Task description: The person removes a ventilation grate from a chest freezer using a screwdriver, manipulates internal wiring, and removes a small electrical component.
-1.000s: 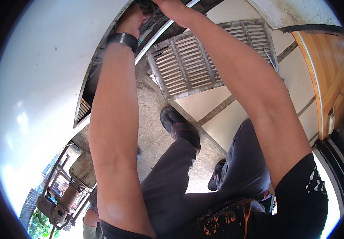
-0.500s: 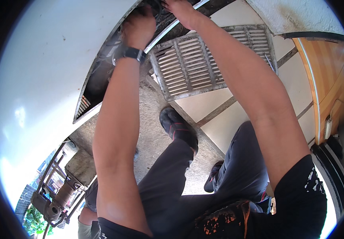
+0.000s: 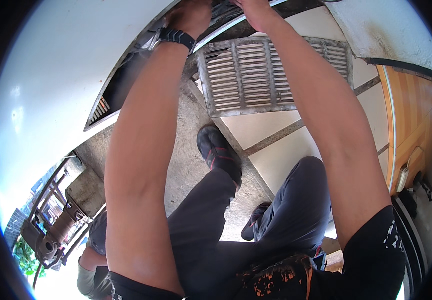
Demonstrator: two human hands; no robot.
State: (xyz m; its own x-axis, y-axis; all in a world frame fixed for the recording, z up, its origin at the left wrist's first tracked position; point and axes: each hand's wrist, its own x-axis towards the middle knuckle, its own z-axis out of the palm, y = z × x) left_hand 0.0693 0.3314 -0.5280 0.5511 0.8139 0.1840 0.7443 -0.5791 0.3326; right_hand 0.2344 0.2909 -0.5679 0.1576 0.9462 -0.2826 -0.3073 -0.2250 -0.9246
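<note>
My left hand [image 3: 192, 19], with a dark watch [image 3: 176, 37] on its wrist, reaches into the dark opening [image 3: 126, 82] under a large glossy white panel [image 3: 61, 65]. Its fingers are lost in shadow and at the picture's top edge. Just to its right, my right hand [image 3: 257, 14] is at the same opening, beyond a thin white strip [image 3: 228, 26] along its border. The right fingertips are mostly cut off by the top edge. Dark, thin parts show between the two hands, too unclear to name. Whatever either hand touches is hidden.
A slotted grate [image 3: 246, 75] lies on the tiled floor [image 3: 288, 150] below my right forearm. My shoe [image 3: 218, 152] rests on rough concrete. Wooden panelling [image 3: 416, 115] stands at the right. At lower left are a metal frame with machine parts [image 3: 58, 220] and another person [image 3: 93, 265].
Both hands sit higher and farther right in the picture, so more of them is cut off at the top. The surroundings have shifted slightly too as the view moved.
</note>
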